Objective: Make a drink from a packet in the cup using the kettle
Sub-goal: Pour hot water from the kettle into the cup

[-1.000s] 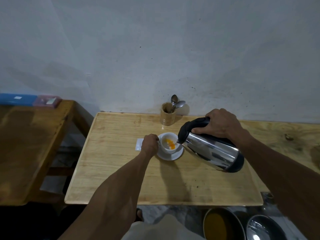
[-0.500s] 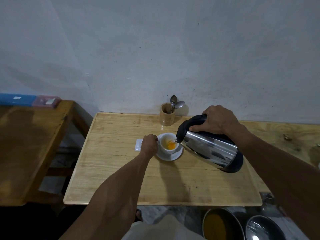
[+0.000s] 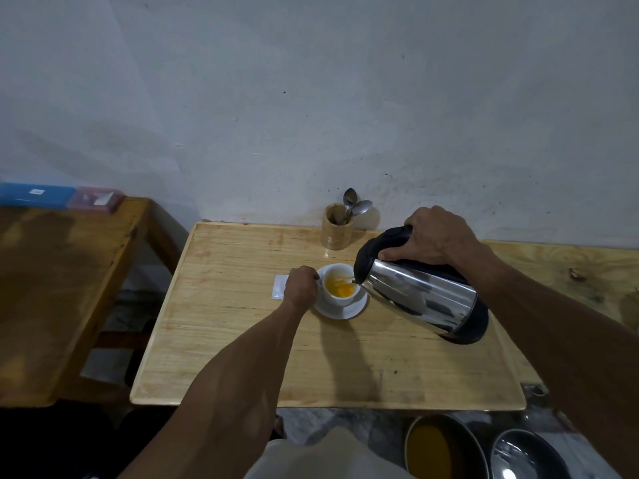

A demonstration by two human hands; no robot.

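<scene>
- Near the middle of the wooden table (image 3: 242, 340), in the head view, a white cup (image 3: 340, 285) is sitting on a saucer (image 3: 345, 311), with orange liquid and powder pooling in its bottom.
- At the cup's 9 o'clock, the left hand (image 3: 301, 284) is closing around the cup's side, apparently steadying it by the handle.
- At the cup's 3 o'clock, the right hand (image 3: 434, 236) is clenching the black handle of the steel kettle (image 3: 420, 295), which is tilting with its spout over the rim and pouring.
- Behind the left hand, at 9 o'clock, a white packet (image 3: 279, 288) is lying flat, so the powder step looks done.
- At 12 o'clock, spoons (image 3: 354, 205) are standing in a wooden holder (image 3: 336, 231), unused.
- Judging by the low level, filling is only partly done; stirring is probably remaining.
</scene>
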